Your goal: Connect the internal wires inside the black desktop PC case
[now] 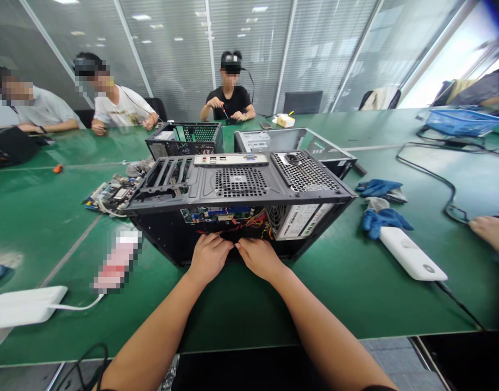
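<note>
A black computer case (209, 184) stands in front of me on the table, its back panel facing up and one side open toward me. Inside it show a blue motherboard (217, 214), a power supply (302, 222) with a white label, and red and yellow cables (253, 222). My left hand (211, 255) and my right hand (257, 258) meet at the open side, below the cables. Their fingers are curled and the thumbs nearly touch. Whatever lies between the fingertips is hidden in the dark interior.
Behind stand more open cases (184, 138). Loose circuit boards (114, 193) lie left, near a phone (117, 260) wired to a white power bank (27, 307). Blue gloves (384, 220) and a white power strip (412, 254) lie right. Several people sit around; another person's hand (492, 233) rests far right.
</note>
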Motion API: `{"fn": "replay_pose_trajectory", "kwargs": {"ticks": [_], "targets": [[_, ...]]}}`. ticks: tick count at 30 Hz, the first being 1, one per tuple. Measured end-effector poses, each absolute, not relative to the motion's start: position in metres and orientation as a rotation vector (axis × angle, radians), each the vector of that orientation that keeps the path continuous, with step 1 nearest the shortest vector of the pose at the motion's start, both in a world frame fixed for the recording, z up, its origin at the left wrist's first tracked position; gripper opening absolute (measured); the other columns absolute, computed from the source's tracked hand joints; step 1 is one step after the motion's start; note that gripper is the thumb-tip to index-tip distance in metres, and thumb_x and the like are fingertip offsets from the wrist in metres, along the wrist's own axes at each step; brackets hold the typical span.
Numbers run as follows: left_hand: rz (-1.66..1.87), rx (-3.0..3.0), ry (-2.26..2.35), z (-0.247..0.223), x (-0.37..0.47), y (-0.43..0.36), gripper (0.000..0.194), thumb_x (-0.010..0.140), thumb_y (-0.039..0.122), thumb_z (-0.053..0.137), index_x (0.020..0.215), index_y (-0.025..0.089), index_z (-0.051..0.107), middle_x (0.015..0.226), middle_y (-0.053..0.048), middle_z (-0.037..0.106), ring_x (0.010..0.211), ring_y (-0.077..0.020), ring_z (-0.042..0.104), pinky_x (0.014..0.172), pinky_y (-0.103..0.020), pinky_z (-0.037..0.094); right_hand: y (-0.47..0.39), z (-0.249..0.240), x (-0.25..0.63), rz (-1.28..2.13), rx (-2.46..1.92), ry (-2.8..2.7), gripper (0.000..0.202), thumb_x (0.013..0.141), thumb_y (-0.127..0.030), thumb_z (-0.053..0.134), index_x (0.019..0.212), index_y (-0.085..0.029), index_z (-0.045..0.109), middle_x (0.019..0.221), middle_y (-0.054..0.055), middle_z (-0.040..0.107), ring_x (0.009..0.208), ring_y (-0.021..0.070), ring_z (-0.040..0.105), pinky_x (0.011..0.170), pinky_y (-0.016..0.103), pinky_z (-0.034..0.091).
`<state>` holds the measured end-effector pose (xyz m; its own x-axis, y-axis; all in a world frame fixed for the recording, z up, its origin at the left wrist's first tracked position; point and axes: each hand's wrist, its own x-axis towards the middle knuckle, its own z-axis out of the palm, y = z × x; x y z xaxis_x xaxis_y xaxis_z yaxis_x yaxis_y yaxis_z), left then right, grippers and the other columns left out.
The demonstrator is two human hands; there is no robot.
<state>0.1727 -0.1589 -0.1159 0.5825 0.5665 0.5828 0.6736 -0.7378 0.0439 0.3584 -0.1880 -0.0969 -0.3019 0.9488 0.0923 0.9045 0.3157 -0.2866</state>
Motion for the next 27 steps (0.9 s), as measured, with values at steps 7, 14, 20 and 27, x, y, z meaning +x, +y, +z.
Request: {"fn": "replay_pose_trajectory", "kwargs": {"ticks": [7, 14, 20, 27], "targets": [[-0.91, -2.624, -1.045, -0.1181, 0.1721, -0.1576, 0.021, 0.097, 0.024, 0.053, 0.087, 0.02, 0.071, 0.077, -0.003, 0.069, 0.085, -0.0203, 0.06, 0.076, -0.034, 0.044, -0.1877, -0.0962, 0.3578, 0.293, -1.692, -2.333, 0.03, 0.103, -0.029, 0.036, 0.095, -0.019, 0.064, 0.092, 0.006, 0.071, 0.084, 0.0173, 0.066, 0.069, 0.026, 0.037], [-0.967, -2.62, -1.028, -0.1203, 0.1723, -0.1561, 0.02, 0.097, 0.025, 0.054, 0.088, 0.02, 0.071, 0.076, -0.003, 0.068, 0.079, -0.0194, 0.058, 0.074, -0.033, 0.045, -0.188, -0.0947, 0.3576, 0.294, -1.696, -2.337, 0.03, 0.103, -0.029, 0.036, 0.095, -0.02, 0.064, 0.092, 0.006, 0.072, 0.085, 0.0178, 0.066, 0.068, 0.026, 0.037], [-0.879, -2.652, -1.055, -0.117, 0.1729, -0.1575, 0.018, 0.096, 0.022, 0.054, 0.088, 0.02, 0.07, 0.077, -0.003, 0.068, 0.084, -0.021, 0.059, 0.074, -0.034, 0.044, -0.188, -0.0971, 0.3569, 0.259, -1.691, -2.346, 0.032, 0.103, -0.029, 0.035, 0.091, -0.02, 0.063, 0.09, 0.005, 0.072, 0.083, 0.0176, 0.067, 0.067, 0.027, 0.036], [-0.861, -2.646, -1.063, -0.1158, 0.1732, -0.1569, 0.017, 0.096, 0.022, 0.054, 0.09, 0.02, 0.07, 0.082, -0.003, 0.07, 0.087, -0.0217, 0.058, 0.074, -0.034, 0.043, -0.1874, -0.099, 0.3562, 0.265, -1.698, -2.346, 0.032, 0.103, -0.029, 0.035, 0.093, -0.02, 0.063, 0.09, 0.006, 0.071, 0.083, 0.0173, 0.066, 0.07, 0.026, 0.038]]}}
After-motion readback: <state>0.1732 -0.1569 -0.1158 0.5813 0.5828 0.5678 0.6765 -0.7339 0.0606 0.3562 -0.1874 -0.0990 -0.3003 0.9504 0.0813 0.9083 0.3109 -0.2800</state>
